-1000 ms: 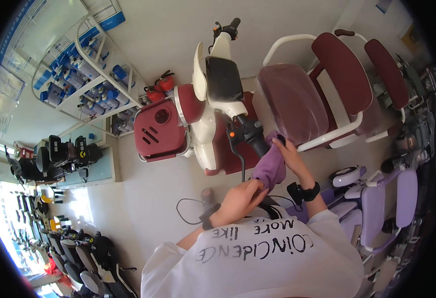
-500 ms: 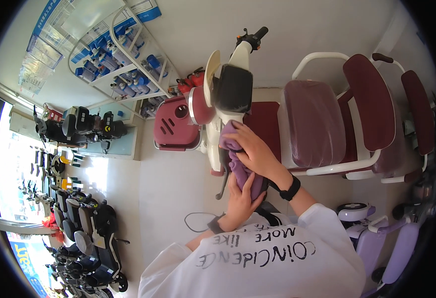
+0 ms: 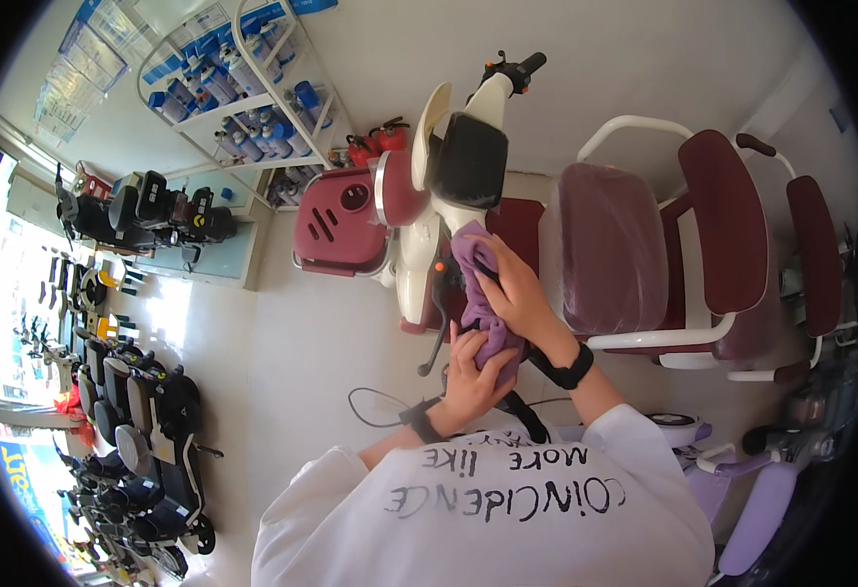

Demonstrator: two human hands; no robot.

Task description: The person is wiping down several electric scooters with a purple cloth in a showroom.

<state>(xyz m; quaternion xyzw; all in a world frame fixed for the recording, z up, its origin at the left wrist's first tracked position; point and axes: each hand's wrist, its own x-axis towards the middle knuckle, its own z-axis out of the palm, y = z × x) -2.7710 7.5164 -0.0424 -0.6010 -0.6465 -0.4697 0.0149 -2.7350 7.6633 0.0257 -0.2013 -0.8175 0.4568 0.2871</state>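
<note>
A purple cloth [image 3: 481, 311] lies along the near handlebar of a cream and maroon electric scooter [image 3: 419, 256]. My right hand [image 3: 515, 286] is closed over the cloth on the part nearer the steering column. Lower down, toward my body, my left hand [image 3: 476, 370] curls its fingers round the cloth near the bar's end. Most of the grip is covered by cloth and hands. A dark brake lever [image 3: 437, 328] sticks out left of the cloth. Beyond my hands are the black display housing [image 3: 469, 161] and the far handlebar grip [image 3: 525, 67].
Right of my hands stand a plastic-wrapped seat [image 3: 612, 247] and a maroon backrest [image 3: 724, 223] with white armrests. At the front is a maroon basket [image 3: 341, 223]. A rack of spray cans [image 3: 253, 88] and red fire extinguishers [image 3: 388, 135] stand behind; parked scooters [image 3: 155, 430] fill the left.
The cloth, bunched near the column before, now stretches more along the bar. My right hand has turned slightly and shifted right. The whole view has shifted a little.
</note>
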